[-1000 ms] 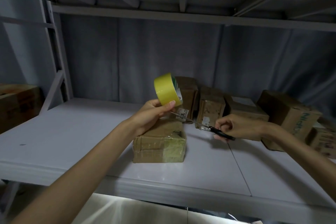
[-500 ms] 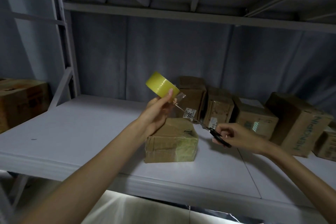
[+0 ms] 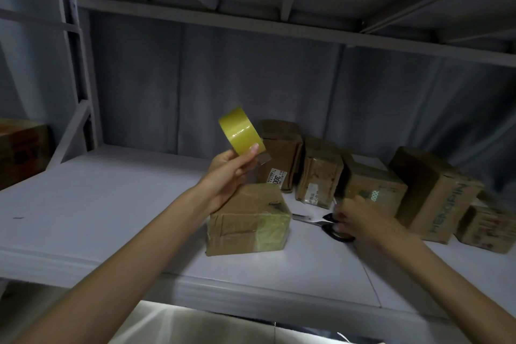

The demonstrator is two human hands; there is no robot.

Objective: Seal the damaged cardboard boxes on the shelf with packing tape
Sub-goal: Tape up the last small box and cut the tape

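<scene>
Head camera view, looking forward and down into a grey metal shelf (image 3: 97, 212) in dim light. The left hand (image 3: 226, 176) is raised above the shelf, its fingers and thumb curled round a yellow roll of packing tape (image 3: 240, 131); a short clear tail of tape (image 3: 264, 158) hangs loose from the roll just beside the fingertips. Directly below that hand, near the front of the shelf, sits a small cardboard box (image 3: 248, 220), its right end wrapped in glossy yellowish tape.

To the right of the box, a pair of scissors (image 3: 321, 222) lies flat on the shelf, blades pointing toward the box, black handles toward the right hand (image 3: 360, 216). The right hand is blurred and rests at the handles; whether its fingers grip them cannot be told.

Behind, along the back of the shelf, stands a row of worn cardboard boxes (image 3: 321, 176), close together, some with white labels. A larger box with green lettering (image 3: 435, 195) leans at the right. Another brown box (image 3: 22, 153) sits at the far left.
</scene>
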